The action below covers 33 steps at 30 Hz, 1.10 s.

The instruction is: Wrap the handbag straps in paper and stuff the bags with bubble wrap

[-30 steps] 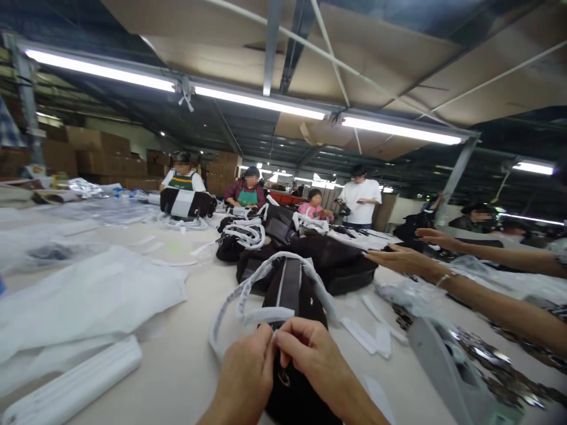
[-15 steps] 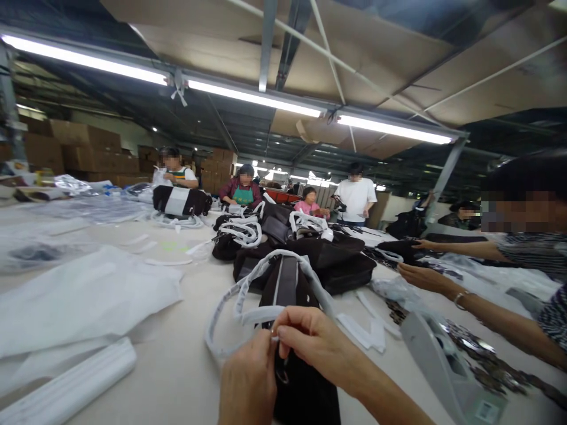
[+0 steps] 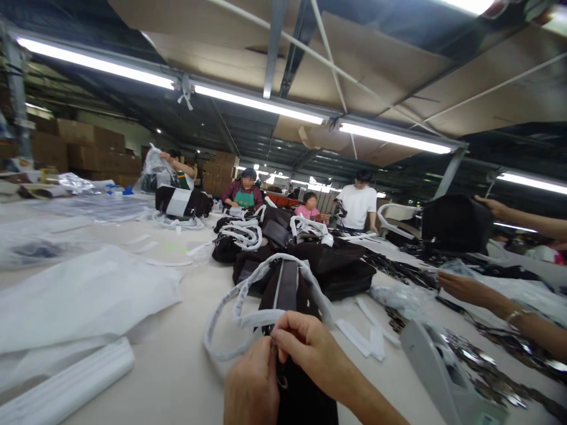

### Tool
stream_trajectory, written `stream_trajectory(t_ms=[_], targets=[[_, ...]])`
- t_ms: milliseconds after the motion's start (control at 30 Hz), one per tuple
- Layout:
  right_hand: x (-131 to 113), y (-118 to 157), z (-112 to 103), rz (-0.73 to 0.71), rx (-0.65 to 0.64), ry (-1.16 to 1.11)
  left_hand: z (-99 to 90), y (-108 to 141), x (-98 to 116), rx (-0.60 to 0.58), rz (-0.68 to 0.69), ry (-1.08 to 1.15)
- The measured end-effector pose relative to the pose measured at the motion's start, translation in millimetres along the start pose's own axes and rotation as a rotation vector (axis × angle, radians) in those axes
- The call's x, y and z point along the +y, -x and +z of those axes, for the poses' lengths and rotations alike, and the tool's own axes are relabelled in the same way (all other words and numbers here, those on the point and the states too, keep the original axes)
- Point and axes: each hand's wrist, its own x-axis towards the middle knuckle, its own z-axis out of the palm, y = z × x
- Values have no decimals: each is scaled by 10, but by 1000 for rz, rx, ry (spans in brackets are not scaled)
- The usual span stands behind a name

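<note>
Raised higher since the earlier frame are a clear plastic bag [image 3: 155,169], back left, and a dark bag [image 3: 456,224] at a co-worker's hand [image 3: 492,208], far right; on the surface [image 3: 172,360], a white sheet [image 3: 93,295] lies at left; next, the black bag [image 3: 305,398] with white-wrapped handles [image 3: 239,298] lies directly before the person, the left hand [image 3: 252,381] and right hand [image 3: 310,348] over it, fingertips narrowed to a pinch and meeting; what they pinch is too small to tell; rightward stands a grey device [image 3: 436,369], beside loose metal parts [image 3: 482,360].

Tabletop [image 3: 172,345] open left of the hands [image 3: 252,378] — piled bags [image 3: 336,274] block ahead, grey dispenser [image 3: 425,366] right.
</note>
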Motion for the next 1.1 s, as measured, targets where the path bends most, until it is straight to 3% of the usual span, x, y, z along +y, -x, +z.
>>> stream_trajectory(t_ms=[400, 533, 633, 767, 867, 967, 1100], targets=[[-75, 47, -102, -37, -105, 220, 44, 81, -52, -129, -118, 121], [-118, 19, -144, 33, -119, 291, 39, 78, -53, -133, -121, 115], [-169, -9, -188, 68, -167, 226, 45, 81, -53, -129, -108, 108], [-216, -57, -201, -32, -243, -138, 65, 83, -49, -94, -97, 92], [-163, -81, -164, -20, -263, -327, 59, 83, -51, -78, -82, 73], [-65, -85, -128, 41, -250, -271, 43, 85, -52, -91, -62, 58], [-30, -72, -151, 103, -254, -184, 66, 82, -30, -15, -8, -13]])
